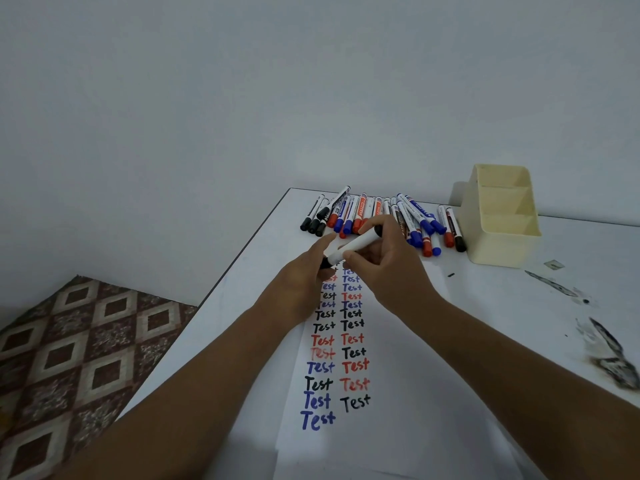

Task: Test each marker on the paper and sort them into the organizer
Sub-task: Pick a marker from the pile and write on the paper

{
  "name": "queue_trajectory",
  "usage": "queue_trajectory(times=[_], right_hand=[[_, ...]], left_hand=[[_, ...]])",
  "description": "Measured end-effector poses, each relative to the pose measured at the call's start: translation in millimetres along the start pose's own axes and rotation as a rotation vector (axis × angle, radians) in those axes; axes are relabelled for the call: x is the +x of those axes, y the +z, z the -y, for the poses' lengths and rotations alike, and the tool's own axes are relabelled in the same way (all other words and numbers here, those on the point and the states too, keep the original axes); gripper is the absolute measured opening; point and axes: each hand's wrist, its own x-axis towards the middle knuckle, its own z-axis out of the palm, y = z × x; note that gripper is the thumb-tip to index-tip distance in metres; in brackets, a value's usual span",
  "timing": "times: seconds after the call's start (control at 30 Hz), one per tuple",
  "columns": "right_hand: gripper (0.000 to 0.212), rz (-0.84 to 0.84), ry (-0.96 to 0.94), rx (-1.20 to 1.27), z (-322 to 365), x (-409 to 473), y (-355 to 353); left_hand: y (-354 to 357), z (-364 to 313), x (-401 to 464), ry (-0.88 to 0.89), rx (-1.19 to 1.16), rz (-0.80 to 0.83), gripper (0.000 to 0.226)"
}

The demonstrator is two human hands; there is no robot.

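Both forearms are reaching forward over the white bench (519,306), meeting above the far end of the paper (346,445). The right hand (391,268) is curling its fingers around the white barrel of a black marker (353,245), which is lying tilted with its far end raised. The left hand (304,275) is pinching the marker's near, black end, just above the rows of "Test" writing. Beyond the hands, a pile of markers (381,216) is lying along the bench's far edge. The cream three-compartment organizer (498,220) is standing just right of the pile.
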Motion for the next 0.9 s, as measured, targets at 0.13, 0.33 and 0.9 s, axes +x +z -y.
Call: queue_trajectory(times=[0.13,0.33,0.9], right_hand=[[0.038,-0.005,-0.009,-0.018,-3.0,0.2,2.1],[0.038,0.002,-0.004,-0.019,-10.3,-2.6,2.3],[0.039,-0.29,0.178,-0.053,-12.6,78.6,-151.8]], left_hand=[[-0.3,3.3,0.3,0.012,0.011,-0.027,0.059],[-0.2,3.5,0.3,0.015,0.018,-0.023,0.059],[10.5,19.4,16.9,0.112,0.471,0.06,0.08]])
